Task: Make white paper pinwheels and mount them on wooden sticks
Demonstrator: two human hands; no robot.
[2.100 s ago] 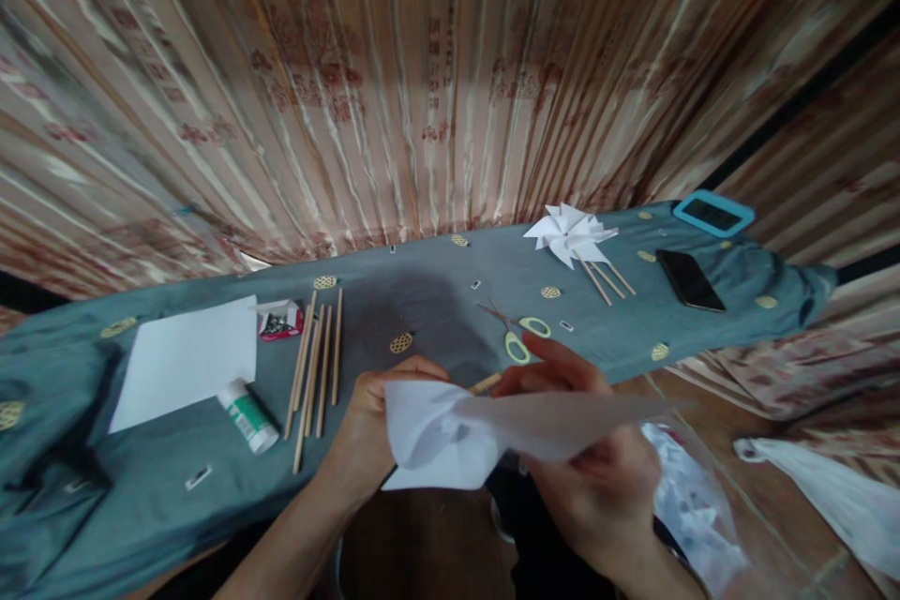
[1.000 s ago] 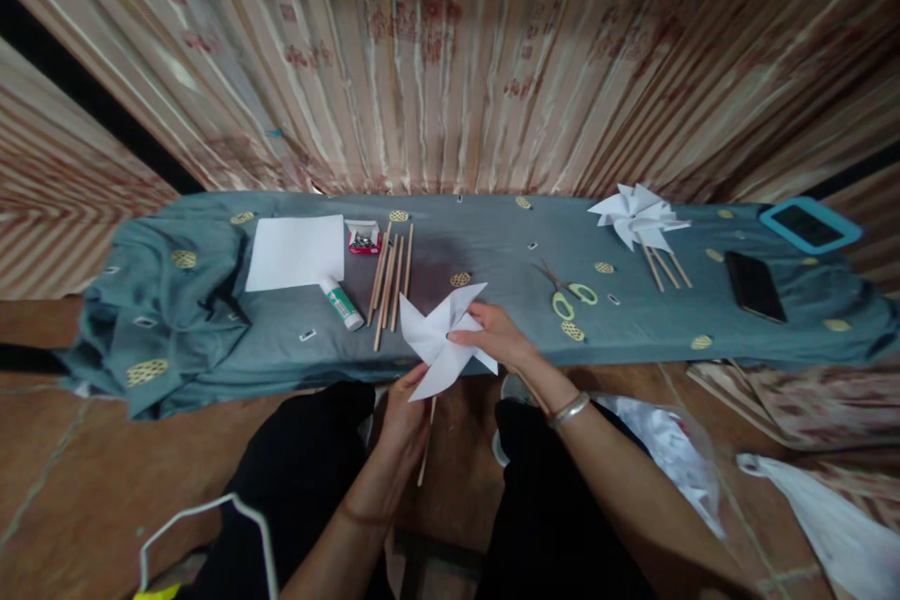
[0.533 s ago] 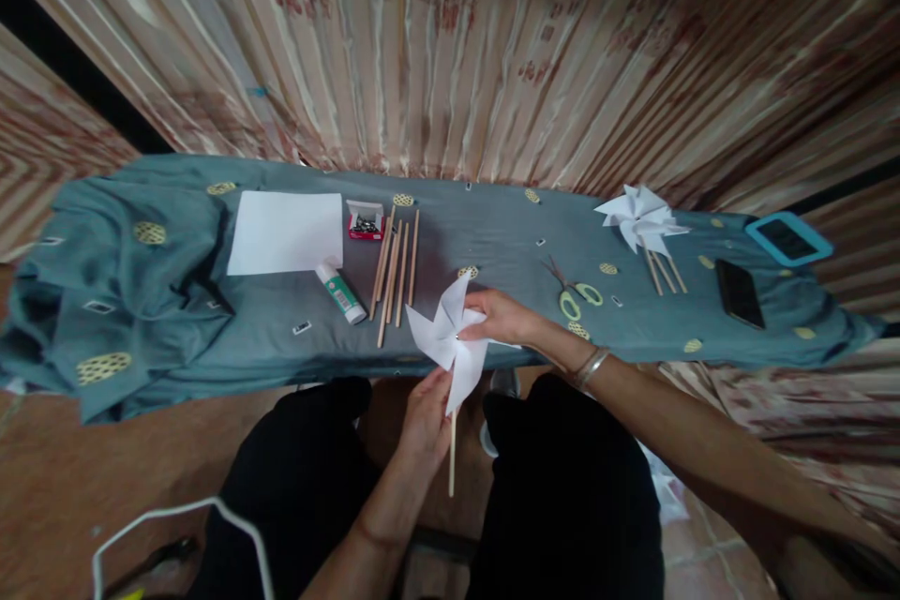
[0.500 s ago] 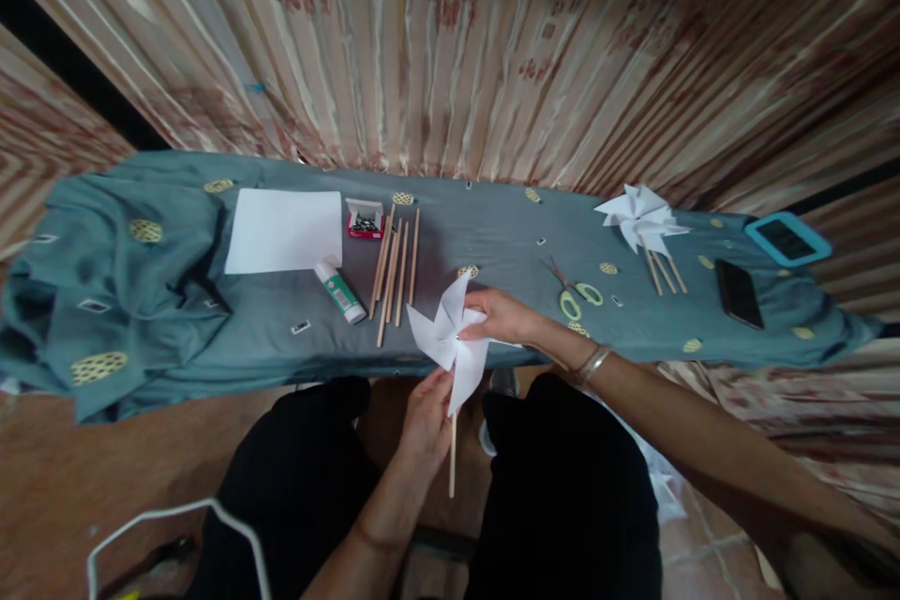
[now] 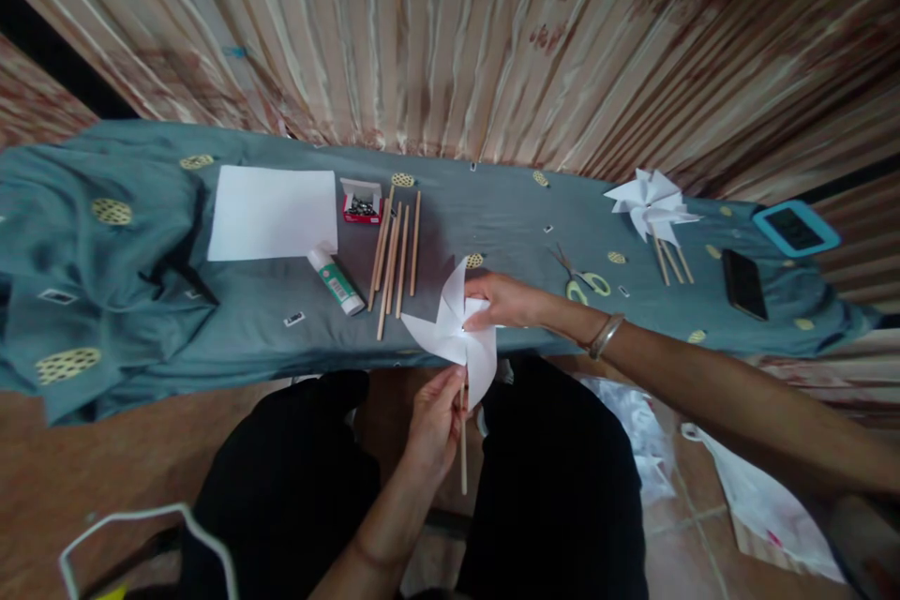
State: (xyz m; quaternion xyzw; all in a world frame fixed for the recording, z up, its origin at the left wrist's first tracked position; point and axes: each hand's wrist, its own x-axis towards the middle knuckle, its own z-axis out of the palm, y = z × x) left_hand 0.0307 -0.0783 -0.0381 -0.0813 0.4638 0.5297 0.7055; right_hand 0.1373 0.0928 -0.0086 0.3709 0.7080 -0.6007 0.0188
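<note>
A white paper pinwheel (image 5: 482, 361) on a thin wooden stick (image 5: 463, 459) is held over the table's front edge. My left hand (image 5: 434, 422) is closed around the stick just below the paper blades. With thumb and fingers, my right hand (image 5: 502, 300) pinches the pinwheel near its centre, hiding part of one blade. Just left of the pinwheel lie several loose wooden sticks (image 5: 400, 253). A green and white glue stick (image 5: 336, 281) rests beside them. Behind it stands an open red box of metal pins (image 5: 361, 204).
White paper sheets (image 5: 274, 216) lie left on the cloth-covered table (image 5: 492, 216). Green-handled scissors (image 5: 582, 279) are right of my right hand. Finished pinwheels (image 5: 652, 204), a black phone (image 5: 743, 285) and a blue-framed device (image 5: 796, 229) lie farther right. Plastic bags (image 5: 766, 497) are on the floor.
The view has shifted slightly. The pinwheel has turned a little in my hands, its blades at a different angle. Both hands keep their hold.
</note>
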